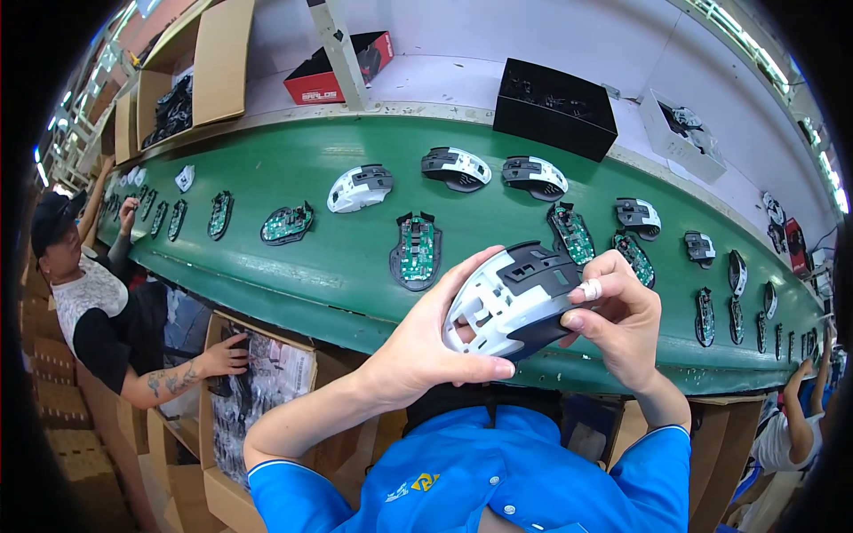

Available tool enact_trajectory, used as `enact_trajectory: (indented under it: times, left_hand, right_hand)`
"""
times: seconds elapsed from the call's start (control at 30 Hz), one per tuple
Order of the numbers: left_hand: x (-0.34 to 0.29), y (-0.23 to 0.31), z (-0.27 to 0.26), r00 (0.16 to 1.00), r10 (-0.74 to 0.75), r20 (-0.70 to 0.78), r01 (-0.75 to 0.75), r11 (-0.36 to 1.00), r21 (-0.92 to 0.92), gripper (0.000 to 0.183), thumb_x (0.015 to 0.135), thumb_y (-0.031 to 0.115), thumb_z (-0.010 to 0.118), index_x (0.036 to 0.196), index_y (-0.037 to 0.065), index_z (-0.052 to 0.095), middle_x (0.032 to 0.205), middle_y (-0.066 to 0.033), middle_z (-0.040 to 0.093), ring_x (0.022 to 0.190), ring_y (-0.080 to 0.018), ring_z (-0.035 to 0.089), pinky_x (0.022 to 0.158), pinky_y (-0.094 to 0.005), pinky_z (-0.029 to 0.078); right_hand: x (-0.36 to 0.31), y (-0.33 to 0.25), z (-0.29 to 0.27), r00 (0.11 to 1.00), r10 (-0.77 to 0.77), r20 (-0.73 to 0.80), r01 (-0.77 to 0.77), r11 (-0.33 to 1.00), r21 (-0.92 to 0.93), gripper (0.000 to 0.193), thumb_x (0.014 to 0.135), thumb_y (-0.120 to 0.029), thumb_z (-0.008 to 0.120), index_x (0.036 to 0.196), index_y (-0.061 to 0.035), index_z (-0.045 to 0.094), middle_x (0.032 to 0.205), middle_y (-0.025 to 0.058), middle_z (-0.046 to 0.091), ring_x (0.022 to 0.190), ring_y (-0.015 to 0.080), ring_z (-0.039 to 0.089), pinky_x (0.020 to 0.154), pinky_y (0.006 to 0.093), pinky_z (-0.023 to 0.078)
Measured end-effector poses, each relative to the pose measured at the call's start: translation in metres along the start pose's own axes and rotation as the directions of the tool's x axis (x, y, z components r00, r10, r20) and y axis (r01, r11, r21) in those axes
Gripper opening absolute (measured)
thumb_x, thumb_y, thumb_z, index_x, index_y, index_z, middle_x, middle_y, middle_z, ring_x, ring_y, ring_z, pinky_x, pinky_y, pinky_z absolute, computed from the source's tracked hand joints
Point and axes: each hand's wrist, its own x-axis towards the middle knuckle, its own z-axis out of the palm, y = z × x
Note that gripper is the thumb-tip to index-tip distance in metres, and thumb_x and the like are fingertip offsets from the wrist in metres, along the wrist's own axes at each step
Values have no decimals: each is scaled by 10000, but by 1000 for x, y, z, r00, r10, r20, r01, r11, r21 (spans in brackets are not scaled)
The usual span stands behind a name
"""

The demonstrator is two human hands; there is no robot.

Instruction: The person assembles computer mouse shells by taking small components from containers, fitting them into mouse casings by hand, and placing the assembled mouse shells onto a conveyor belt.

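A white and black computer mouse shell (517,298) is tilted up in front of my chest, above the belt's near edge. My left hand (410,357) grips its white end, thumb along the near side and fingers around the far side. At the dark end, the thumb and forefinger of my right hand (625,322) pinch the rim; a white wrap circles one finger. Whether a small part sits between those fingertips is hidden. Just beyond lies a mouse base with a green circuit board (418,251). Another such base (571,233) is partly behind the shell.
Several mouse shells (362,188) and board-fitted bases line the green belt (293,160). A black box (555,107) and a red box (311,82) stand on the shelf behind. Cardboard boxes (222,497) are at lower left. Co-workers sit at left (89,293) and far right (791,435).
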Motion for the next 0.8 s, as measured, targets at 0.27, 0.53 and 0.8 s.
enact_trajectory:
  times: [0.27, 0.53, 0.8]
  left_hand:
    - [-7, 3, 7, 1000, 14, -24, -10, 991, 134, 946, 637, -11, 757, 1407, 13, 209, 1325, -114, 381, 1230, -192, 418, 1019, -344, 379]
    - [-5, -5, -2, 992, 77, 100, -106, 936, 336, 904, 628, 29, 776, 1377, -5, 270, 1306, -112, 405, 1216, -176, 423, 1003, -316, 370]
    - [-2, -5, 1, 985, 139, 107, -169, 909, 381, 981, 568, 77, 817, 1360, -46, 250, 1278, -131, 429, 1192, -188, 437, 1009, -318, 348]
  right_hand:
    - [2, 7, -9, 999, -21, 41, 19, 998, 56, 425, 665, 71, 756, 994, -11, 501, 1007, 53, 419, 900, 121, 525, 684, 222, 558]
    - [19, 8, -16, 936, 123, 331, -204, 954, 220, 1031, 577, -99, 856, 1398, 6, 242, 1382, 168, 331, 1221, 254, 431, 988, 398, 416]
    - [24, 20, -15, 928, 111, 356, -201, 953, 226, 1048, 475, -298, 900, 1317, 16, 360, 1267, 318, 455, 1196, 376, 478, 995, 461, 399]
